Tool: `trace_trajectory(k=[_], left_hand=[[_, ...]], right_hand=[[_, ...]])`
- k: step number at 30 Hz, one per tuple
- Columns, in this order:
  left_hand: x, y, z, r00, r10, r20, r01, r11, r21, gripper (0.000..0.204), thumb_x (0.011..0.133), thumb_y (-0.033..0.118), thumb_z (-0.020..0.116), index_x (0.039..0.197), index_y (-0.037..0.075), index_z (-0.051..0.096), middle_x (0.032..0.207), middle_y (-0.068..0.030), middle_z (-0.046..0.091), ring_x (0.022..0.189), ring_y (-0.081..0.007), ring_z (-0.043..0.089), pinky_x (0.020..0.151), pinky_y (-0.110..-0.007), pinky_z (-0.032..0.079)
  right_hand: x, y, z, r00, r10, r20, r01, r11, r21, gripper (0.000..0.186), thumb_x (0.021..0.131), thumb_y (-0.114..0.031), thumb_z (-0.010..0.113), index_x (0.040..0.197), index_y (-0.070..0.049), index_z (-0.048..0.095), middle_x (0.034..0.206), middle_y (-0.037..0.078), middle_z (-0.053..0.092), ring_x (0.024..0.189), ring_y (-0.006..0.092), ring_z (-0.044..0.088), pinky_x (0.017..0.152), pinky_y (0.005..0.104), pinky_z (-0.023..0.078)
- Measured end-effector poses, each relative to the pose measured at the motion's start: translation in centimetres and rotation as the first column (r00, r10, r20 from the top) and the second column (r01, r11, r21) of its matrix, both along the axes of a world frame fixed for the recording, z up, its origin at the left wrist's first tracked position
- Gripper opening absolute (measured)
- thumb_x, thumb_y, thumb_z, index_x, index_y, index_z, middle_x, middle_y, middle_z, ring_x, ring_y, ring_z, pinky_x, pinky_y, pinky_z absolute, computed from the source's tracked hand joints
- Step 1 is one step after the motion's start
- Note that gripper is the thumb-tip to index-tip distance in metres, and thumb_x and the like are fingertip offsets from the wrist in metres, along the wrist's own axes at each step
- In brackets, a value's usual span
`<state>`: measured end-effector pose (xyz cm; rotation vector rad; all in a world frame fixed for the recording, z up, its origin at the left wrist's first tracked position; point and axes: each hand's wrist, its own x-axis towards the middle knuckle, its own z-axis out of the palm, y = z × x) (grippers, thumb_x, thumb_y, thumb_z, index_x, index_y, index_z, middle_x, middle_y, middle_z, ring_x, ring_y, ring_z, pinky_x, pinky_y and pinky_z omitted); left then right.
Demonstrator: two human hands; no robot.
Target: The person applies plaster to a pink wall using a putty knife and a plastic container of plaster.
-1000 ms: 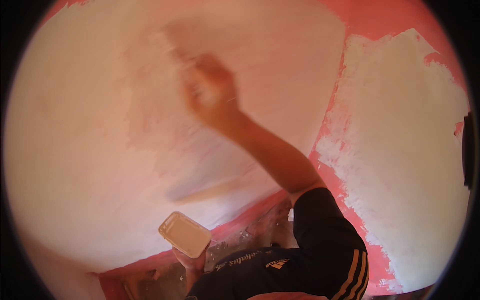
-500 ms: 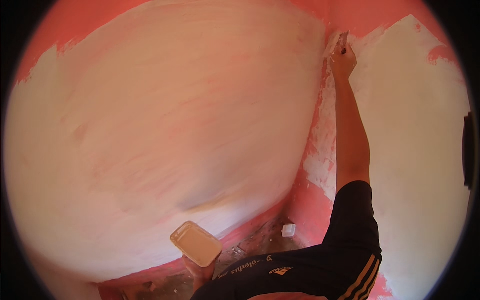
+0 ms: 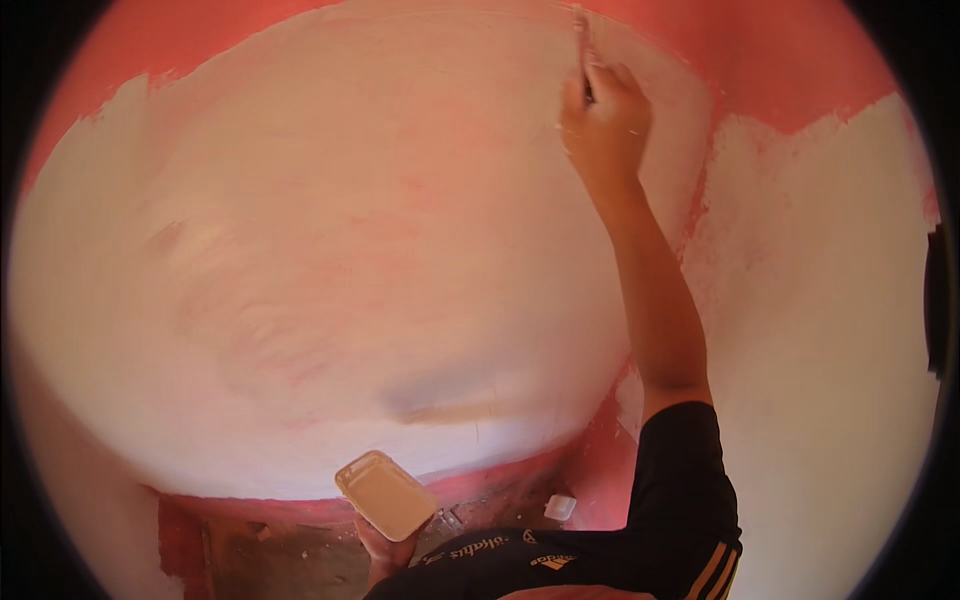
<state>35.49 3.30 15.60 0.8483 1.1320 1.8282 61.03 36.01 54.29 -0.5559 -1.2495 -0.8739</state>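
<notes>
My right hand [image 3: 612,118], arm raised high, is closed round the handle of a putty knife [image 3: 582,45]. The blade points up, near the top edge of the pale coat on the wall [image 3: 330,170]; motion blurs it, and I cannot tell whether it touches. Low down, my left hand [image 3: 388,548] grips a rectangular plastic tub [image 3: 385,497] from below, its fingers partly hidden by the tub. A pale beige filling shows inside the tub's rim.
Another wall [image 3: 820,280], also coated pale over pink, meets the first at a corner on the right. A small white container [image 3: 560,507] stands on the littered floor [image 3: 320,560] by that corner. Something dark [image 3: 935,300] juts in at the right rim.
My right hand has moved left and up with the putty knife, from the corner onto the left wall. The view has turned slightly; my left hand still holds the tub.
</notes>
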Motion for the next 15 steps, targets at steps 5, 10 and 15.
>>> trace_trajectory(k=[5, 10, 15], left_hand=[[-0.1, 0.4, -2.5, 0.905, -0.132, 0.405, 0.106, 0.991, 0.086, 0.034, 0.093, 0.029, 0.060, 0.116, 0.004, 0.060, 0.101, -0.0089, 0.065, 0.082, -0.0241, 0.066, 0.064, -0.043, 0.056], [0.7, 0.4, -1.3, 0.755, -0.110, 0.647, 0.109, 0.993, 0.042, 0.029, 0.093, 0.021, 0.058, 0.117, 0.003, 0.059, 0.101, -0.0102, 0.065, 0.080, -0.0259, 0.066, 0.060, -0.042, 0.057], [-2.2, -0.9, -5.0, 0.938, -0.061, 0.340, 0.067, 0.998, -0.006, 0.041, 0.078, -0.005, 0.074, 0.116, 0.002, 0.060, 0.099, -0.0087, 0.066, 0.083, -0.0210, 0.066, 0.063, -0.037, 0.059]], right_hand=[[10.3, -3.1, 1.7, 0.883, 0.158, -0.441, -0.258, 0.950, -0.177, 0.021, 0.092, -0.022, 0.066, 0.089, -0.002, 0.072, 0.072, 0.014, 0.063, 0.064, 0.0253, 0.060, 0.062, 0.0380, 0.049], [8.9, 1.8, 1.8, 0.978, -0.095, -0.184, 0.089, 0.995, -0.039, 0.022, 0.091, -0.022, 0.064, 0.092, -0.001, 0.071, 0.072, 0.016, 0.062, 0.060, 0.0297, 0.057, 0.060, 0.0405, 0.047], [-10.9, -6.0, -0.3, 0.950, 0.225, 0.218, -0.257, 0.957, 0.132, 0.016, 0.084, -0.009, 0.068, 0.098, 0.000, 0.068, 0.079, 0.016, 0.063, 0.073, 0.0315, 0.064, 0.064, 0.0411, 0.051]])
